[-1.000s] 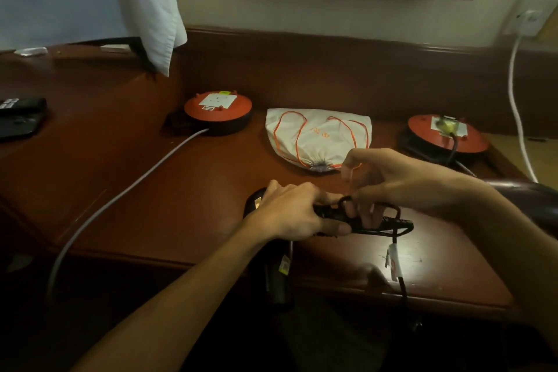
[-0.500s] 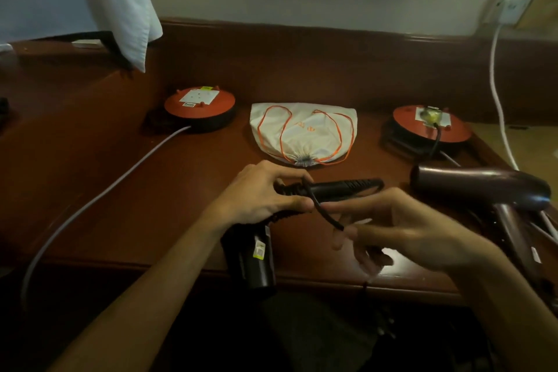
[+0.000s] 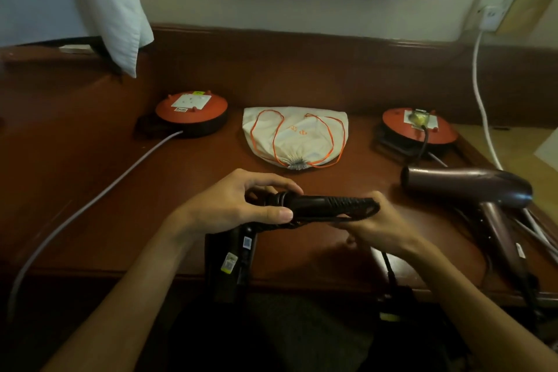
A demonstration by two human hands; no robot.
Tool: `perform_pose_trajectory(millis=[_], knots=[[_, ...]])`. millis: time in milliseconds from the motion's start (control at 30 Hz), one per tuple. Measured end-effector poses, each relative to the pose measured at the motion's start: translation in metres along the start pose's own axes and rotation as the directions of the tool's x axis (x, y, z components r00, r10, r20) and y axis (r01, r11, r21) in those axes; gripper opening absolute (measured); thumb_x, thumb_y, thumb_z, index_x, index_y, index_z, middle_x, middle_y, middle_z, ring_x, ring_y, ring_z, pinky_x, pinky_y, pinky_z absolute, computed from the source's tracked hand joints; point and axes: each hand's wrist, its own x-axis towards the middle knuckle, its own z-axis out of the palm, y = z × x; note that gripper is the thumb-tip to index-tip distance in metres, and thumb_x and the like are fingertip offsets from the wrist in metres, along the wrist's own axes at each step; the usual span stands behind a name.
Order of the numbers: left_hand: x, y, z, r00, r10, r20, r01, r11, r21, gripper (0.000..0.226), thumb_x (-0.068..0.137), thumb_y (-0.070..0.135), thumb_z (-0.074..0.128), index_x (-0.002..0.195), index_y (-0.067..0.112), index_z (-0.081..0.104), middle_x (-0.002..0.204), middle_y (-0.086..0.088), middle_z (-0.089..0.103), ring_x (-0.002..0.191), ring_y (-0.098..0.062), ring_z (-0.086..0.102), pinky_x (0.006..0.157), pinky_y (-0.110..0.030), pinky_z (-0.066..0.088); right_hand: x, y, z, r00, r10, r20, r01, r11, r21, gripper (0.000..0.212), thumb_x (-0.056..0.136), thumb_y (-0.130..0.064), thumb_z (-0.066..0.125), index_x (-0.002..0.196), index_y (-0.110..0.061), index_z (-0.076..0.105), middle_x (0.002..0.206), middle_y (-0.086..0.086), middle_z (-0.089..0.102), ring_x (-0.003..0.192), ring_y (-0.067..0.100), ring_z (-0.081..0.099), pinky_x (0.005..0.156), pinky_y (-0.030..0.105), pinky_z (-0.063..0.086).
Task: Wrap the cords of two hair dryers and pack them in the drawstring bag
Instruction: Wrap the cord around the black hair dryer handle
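My left hand [image 3: 238,208] grips a black hair dryer [image 3: 232,263] by its handle, which lies level above the desk's front edge while the barrel hangs down. My right hand [image 3: 377,226] holds the black cord [image 3: 356,214] against the handle's far end; more cord drops below the wrist. A second, dark brown hair dryer [image 3: 471,190] lies on the desk at the right, with its cord trailing off the edge. The white drawstring bag [image 3: 296,139] with orange strings lies flat and cinched shut at the middle back.
Two red cable reels sit at the back, one on the left [image 3: 190,112] with a grey cable [image 3: 90,205] running off the front, one on the right [image 3: 419,130]. A white cable [image 3: 480,100] hangs from a wall socket. A white cloth [image 3: 114,9] hangs at the upper left.
My right hand has come back from below the handle to its far end, laying cord along it. My left hand has kept its grip and turned the handle level.
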Motion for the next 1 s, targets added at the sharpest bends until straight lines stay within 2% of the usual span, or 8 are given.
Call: perform_pose_trajectory(millis=[100, 267, 433, 567, 633, 733, 867, 1000], knots=[[0.003, -0.002, 0.010, 0.999, -0.020, 0.032, 0.015, 0.989, 0.146, 0.037, 0.083, 0.050, 0.080, 0.118, 0.046, 0.070, 0.105, 0.007, 0.073, 0.101, -0.014, 0.068, 0.090, -0.031, 0.052, 0.020, -0.010, -0.012, 0.996, 0.026, 0.086, -0.014, 0.990, -0.138, 0.036, 0.082, -0.011, 0.081, 0.054, -0.002, 0.061, 0.049, 0.003, 0.050, 0.049, 0.020, 0.046, 0.043, 0.022, 0.034], [0.018, 0.003, 0.033, 0.996, -0.086, -0.026, 0.088, 0.868, 0.488, 0.065, 0.074, 0.078, 0.068, 0.129, 0.053, 0.045, 0.090, 0.017, 0.063, 0.098, -0.013, 0.055, 0.094, -0.040, 0.043, 0.033, -0.056, -0.028, 0.955, 0.085, 0.286, -0.041, 0.987, -0.156, 0.035, 0.092, -0.030, 0.071, 0.079, 0.003, 0.067, 0.066, 0.014, 0.050, 0.054, 0.022, 0.042, 0.046, 0.028, 0.035], [0.026, 0.002, 0.036, 0.999, -0.025, -0.043, 0.047, 0.773, 0.632, 0.056, 0.092, 0.075, 0.043, 0.145, 0.063, 0.033, 0.123, 0.018, 0.069, 0.114, -0.011, 0.057, 0.096, -0.041, 0.031, 0.026, -0.086, -0.030, 0.859, 0.096, 0.503, 0.026, 0.973, -0.231, 0.020, 0.101, -0.010, 0.053, 0.100, 0.002, 0.069, 0.078, 0.015, 0.064, 0.061, 0.024, 0.052, 0.051, 0.029, 0.040], [0.023, -0.003, 0.033, 0.990, -0.023, -0.136, 0.099, 0.805, 0.585, 0.051, 0.094, 0.073, 0.039, 0.142, 0.056, 0.047, 0.132, 0.019, 0.066, 0.122, -0.009, 0.055, 0.096, -0.039, 0.029, 0.013, -0.089, -0.025, 0.883, 0.071, 0.463, 0.028, 0.979, -0.204, 0.016, 0.101, -0.010, 0.056, 0.105, 0.001, 0.068, 0.084, 0.021, 0.071, 0.065, 0.036, 0.066, 0.056, 0.033, 0.055], [0.022, -0.002, 0.032, 0.988, -0.005, -0.153, 0.091, 0.822, 0.562, 0.043, 0.096, 0.069, 0.041, 0.136, 0.057, 0.051, 0.126, 0.020, 0.068, 0.119, -0.008, 0.057, 0.099, -0.042, 0.030, 0.006, -0.089, -0.020, 0.927, 0.064, 0.368, 0.076, 0.932, -0.355, 0.013, 0.099, -0.018, 0.060, 0.100, -0.011, 0.070, 0.079, 0.013, 0.073, 0.066, 0.023, 0.073, 0.067, 0.040, 0.062], [0.020, -0.003, 0.030, 0.986, 0.015, -0.166, 0.073, 0.856, 0.512, 0.037, 0.096, 0.070, 0.043, 0.130, 0.059, 0.055, 0.114, 0.024, 0.070, 0.111, -0.004, 0.060, 0.100, -0.044, 0.031, -0.007, -0.093, -0.016, 0.984, 0.044, 0.173, 0.060, 0.831, -0.554, 0.015, 0.098, -0.031, 0.061, 0.085, -0.027, 0.066, 0.074, 0.001, 0.072, 0.061, 0.007, 0.072, 0.068, 0.038, 0.061], [0.020, -0.006, 0.029, 0.980, 0.021, -0.196, 0.079, 0.870, 0.487, 0.033, 0.096, 0.072, 0.042, 0.124, 0.062, 0.055, 0.094, 0.023, 0.070, 0.092, -0.004, 0.061, 0.091, -0.041, 0.036, -0.019, -0.090, -0.010, 0.997, 0.067, 0.034, -0.024, 0.714, -0.700, 0.022, 0.097, -0.050, 0.056, 0.084, -0.033, 0.061, 0.073, -0.002, 0.066, 0.058, 0.013, 0.065, 0.061, 0.040, 0.060], [0.024, 0.000, 0.034, 0.970, -0.010, -0.242, 0.139, 0.842, 0.522, 0.032, 0.097, 0.070, 0.041, 0.124, 0.060, 0.056, 0.091, 0.022, 0.069, 0.095, -0.006, 0.061, 0.094, -0.042, 0.033, -0.033, -0.087, -0.017, 0.992, 0.003, 0.125, 0.077, 0.775, -0.628, 0.026, 0.101, -0.046, 0.048, 0.083, -0.034, 0.062, 0.068, -0.002, 0.061, 0.060, 0.017, 0.056, 0.055, 0.034, 0.046]])
